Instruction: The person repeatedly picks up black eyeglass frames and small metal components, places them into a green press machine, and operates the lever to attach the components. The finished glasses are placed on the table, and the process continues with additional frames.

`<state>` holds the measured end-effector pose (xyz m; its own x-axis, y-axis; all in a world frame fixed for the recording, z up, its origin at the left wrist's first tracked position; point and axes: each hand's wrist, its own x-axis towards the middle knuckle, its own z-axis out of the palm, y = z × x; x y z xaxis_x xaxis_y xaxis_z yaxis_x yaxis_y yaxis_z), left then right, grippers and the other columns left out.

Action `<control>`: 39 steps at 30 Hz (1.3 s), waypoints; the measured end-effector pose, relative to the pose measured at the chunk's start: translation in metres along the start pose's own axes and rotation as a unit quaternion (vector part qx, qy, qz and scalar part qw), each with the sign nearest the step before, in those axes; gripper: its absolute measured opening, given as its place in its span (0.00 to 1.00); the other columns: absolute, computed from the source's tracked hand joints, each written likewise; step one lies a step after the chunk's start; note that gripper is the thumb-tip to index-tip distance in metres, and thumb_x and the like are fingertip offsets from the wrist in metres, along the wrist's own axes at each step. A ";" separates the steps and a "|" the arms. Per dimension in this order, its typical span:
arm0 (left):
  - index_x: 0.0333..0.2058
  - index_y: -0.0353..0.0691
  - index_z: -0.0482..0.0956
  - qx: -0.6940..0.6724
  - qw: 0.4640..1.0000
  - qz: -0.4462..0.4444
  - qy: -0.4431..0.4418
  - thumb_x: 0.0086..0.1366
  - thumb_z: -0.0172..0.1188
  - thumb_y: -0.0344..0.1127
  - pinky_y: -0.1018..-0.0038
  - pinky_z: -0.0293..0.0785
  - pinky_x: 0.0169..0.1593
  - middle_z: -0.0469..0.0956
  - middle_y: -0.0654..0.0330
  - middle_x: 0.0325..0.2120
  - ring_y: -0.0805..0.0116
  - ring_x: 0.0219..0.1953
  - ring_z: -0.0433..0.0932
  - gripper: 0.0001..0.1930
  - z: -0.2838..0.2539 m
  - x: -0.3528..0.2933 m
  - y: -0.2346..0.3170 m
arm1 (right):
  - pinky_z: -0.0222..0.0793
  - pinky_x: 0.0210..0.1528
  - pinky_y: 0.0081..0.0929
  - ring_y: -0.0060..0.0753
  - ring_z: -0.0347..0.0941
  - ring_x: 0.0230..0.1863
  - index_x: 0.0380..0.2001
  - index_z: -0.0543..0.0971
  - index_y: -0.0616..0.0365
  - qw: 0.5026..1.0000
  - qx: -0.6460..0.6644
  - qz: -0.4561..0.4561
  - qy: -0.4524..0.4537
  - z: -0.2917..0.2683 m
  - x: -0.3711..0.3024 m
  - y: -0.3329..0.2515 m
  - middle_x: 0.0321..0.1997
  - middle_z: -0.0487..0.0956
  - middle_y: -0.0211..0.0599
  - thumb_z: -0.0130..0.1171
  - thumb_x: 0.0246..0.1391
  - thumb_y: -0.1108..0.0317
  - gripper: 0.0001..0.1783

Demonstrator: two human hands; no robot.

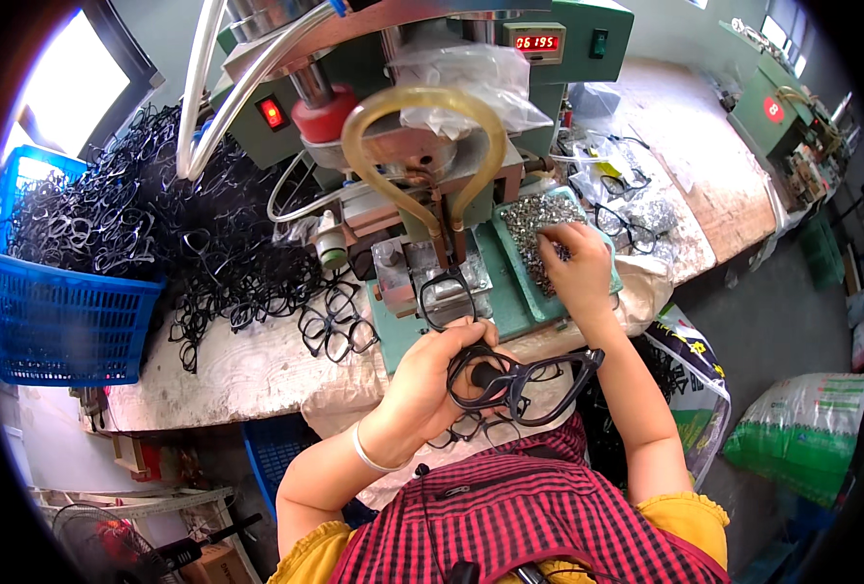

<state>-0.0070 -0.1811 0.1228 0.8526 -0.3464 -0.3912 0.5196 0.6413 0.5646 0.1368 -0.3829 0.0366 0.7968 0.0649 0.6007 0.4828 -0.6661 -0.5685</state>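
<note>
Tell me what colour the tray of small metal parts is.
Pale green; the tray shows best in the head view.

I can't tell whether the right hand (584, 273) has pinched any of the metal bits (539, 219); they're too small to make out singly. Glasses frames (516, 372) partly hide the fingers of the left hand (424, 378). The machine's (588, 34) top is cut off above, and the fan (96, 540) fades into the dark rim.

Worktop: pale (242, 375)
Left: heaped black eyeglass frames (242, 258)
Middle: green machine base (484, 255)
Right: clear plastic bags (646, 219)
</note>
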 end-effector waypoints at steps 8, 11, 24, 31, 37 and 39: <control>0.54 0.37 0.71 -0.104 0.983 0.054 -0.139 0.74 0.54 0.48 0.66 0.78 0.27 0.78 0.53 0.44 0.57 0.37 0.82 0.20 -0.074 -0.008 -0.059 | 0.73 0.43 0.21 0.20 0.78 0.35 0.35 0.83 0.63 0.958 0.214 0.188 0.030 -0.007 -0.034 0.002 0.32 0.84 0.30 0.63 0.54 0.75 0.05; 0.62 0.34 0.65 0.103 0.987 0.057 -0.113 0.70 0.61 0.43 0.57 0.78 0.56 0.75 0.42 0.55 0.51 0.55 0.79 0.28 -0.080 -0.018 -0.041 | 0.72 0.44 0.21 0.20 0.78 0.36 0.36 0.84 0.63 0.963 0.198 0.180 0.032 -0.013 -0.039 0.003 0.33 0.84 0.31 0.64 0.54 0.76 0.06; 0.48 0.29 0.77 0.376 0.899 0.152 -0.164 0.66 0.63 0.24 0.72 0.78 0.52 0.82 0.54 0.42 0.68 0.47 0.81 0.13 -0.041 0.008 -0.041 | 0.72 0.48 0.22 0.23 0.78 0.41 0.40 0.85 0.63 0.969 0.210 0.132 0.007 -0.002 -0.025 -0.026 0.38 0.85 0.33 0.65 0.55 0.76 0.09; 0.46 0.32 0.77 0.493 0.849 0.147 0.125 0.67 0.65 0.29 0.70 0.79 0.46 0.85 0.52 0.40 0.64 0.41 0.84 0.11 -0.089 -0.026 -0.046 | 0.72 0.49 0.26 0.29 0.80 0.42 0.37 0.85 0.63 0.964 0.183 0.192 0.016 -0.048 -0.057 -0.006 0.39 0.85 0.36 0.65 0.54 0.78 0.07; 0.43 0.33 0.76 0.397 0.906 0.118 -0.082 0.71 0.58 0.28 0.72 0.78 0.44 0.83 0.49 0.41 0.65 0.41 0.83 0.06 -0.092 -0.034 -0.007 | 0.73 0.47 0.29 0.38 0.81 0.40 0.35 0.84 0.61 0.966 0.256 -0.020 -0.036 -0.020 0.004 -0.082 0.35 0.84 0.38 0.65 0.49 0.79 0.09; 0.39 0.34 0.75 0.292 0.939 0.172 -0.053 0.70 0.58 0.34 0.73 0.77 0.39 0.80 0.50 0.36 0.65 0.34 0.80 0.08 -0.110 -0.041 -0.003 | 0.73 0.47 0.28 0.33 0.81 0.40 0.41 0.81 0.63 0.946 0.322 0.009 -0.043 0.002 0.008 -0.091 0.35 0.84 0.37 0.65 0.49 0.77 0.13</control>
<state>-0.0499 -0.0930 0.0574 0.9604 -0.2733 -0.0548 0.1267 0.2531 0.9591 0.0999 -0.3203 0.0921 0.8204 0.1363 0.5553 0.5678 -0.0798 -0.8193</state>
